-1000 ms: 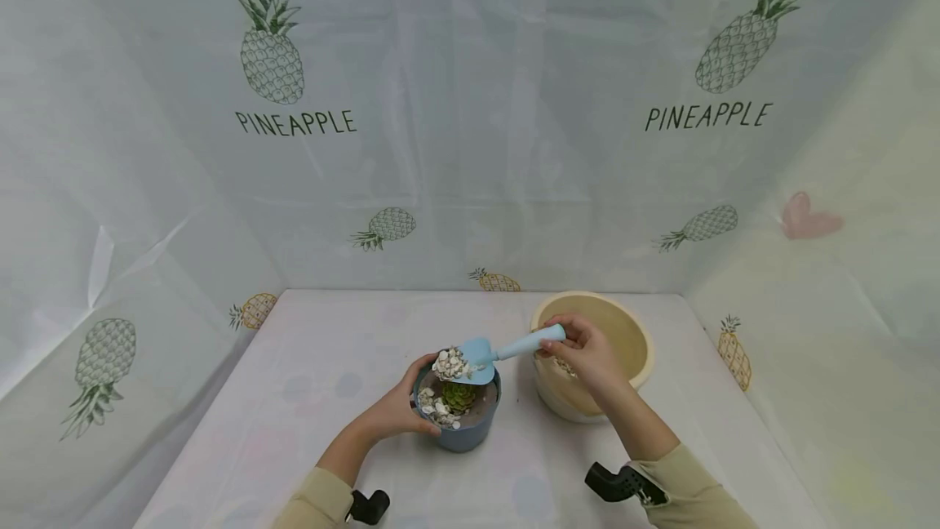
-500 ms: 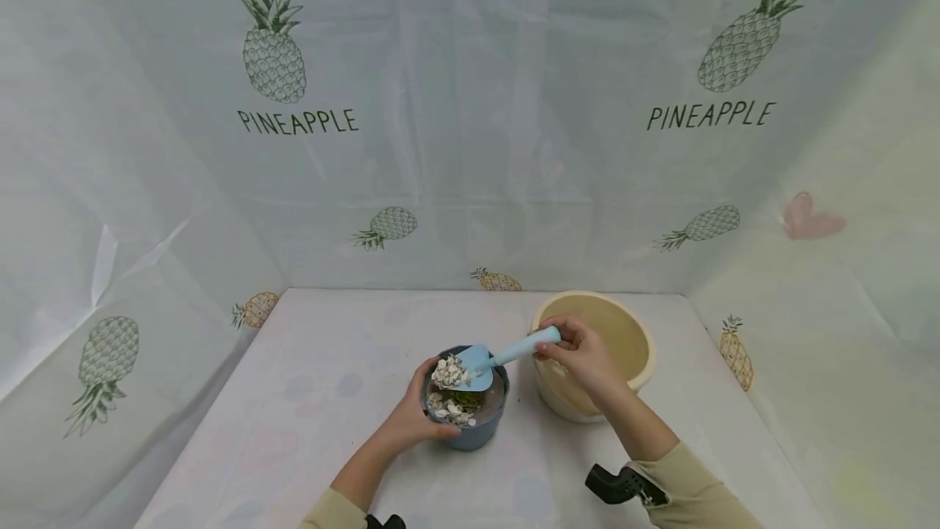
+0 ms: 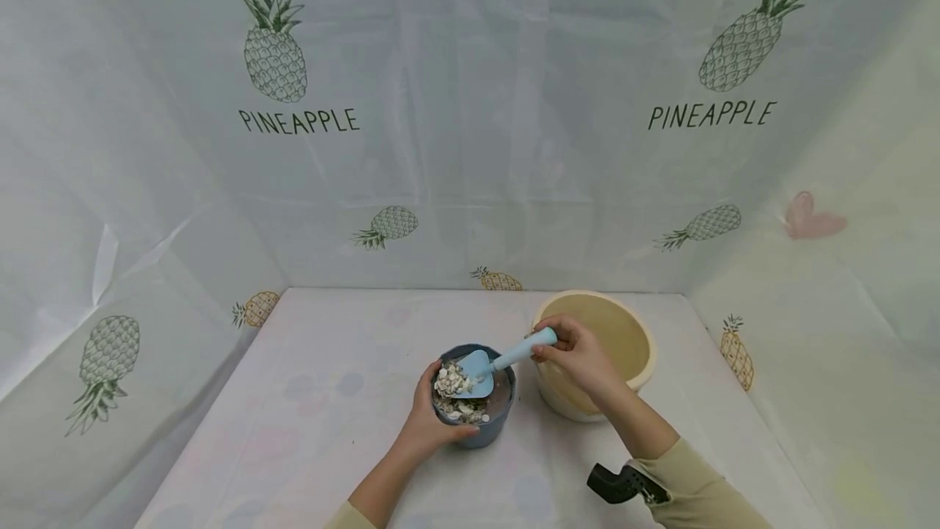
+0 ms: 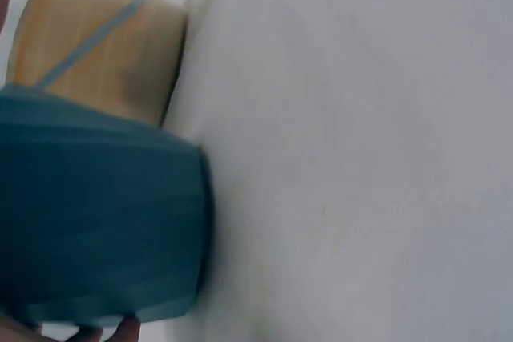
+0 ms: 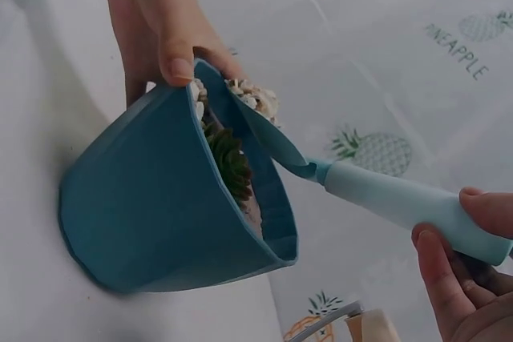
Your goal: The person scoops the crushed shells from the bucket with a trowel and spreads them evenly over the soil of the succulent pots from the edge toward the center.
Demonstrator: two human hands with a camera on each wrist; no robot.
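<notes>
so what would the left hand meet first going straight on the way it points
Probably the blue pot that the left hand grips; depth beyond it is hard to judge.

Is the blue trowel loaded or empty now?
Loaded. Pale stones sit heaped on the trowel in the head and right wrist views; the right hand holds it at the mouth of the pot.

A pale-blue trowel [image 3: 514,352] overhangs the gap between a blue faceted pot [image 5: 144,206] and round cream bucket [image 3: 563,400]; room lies far left.
</notes>
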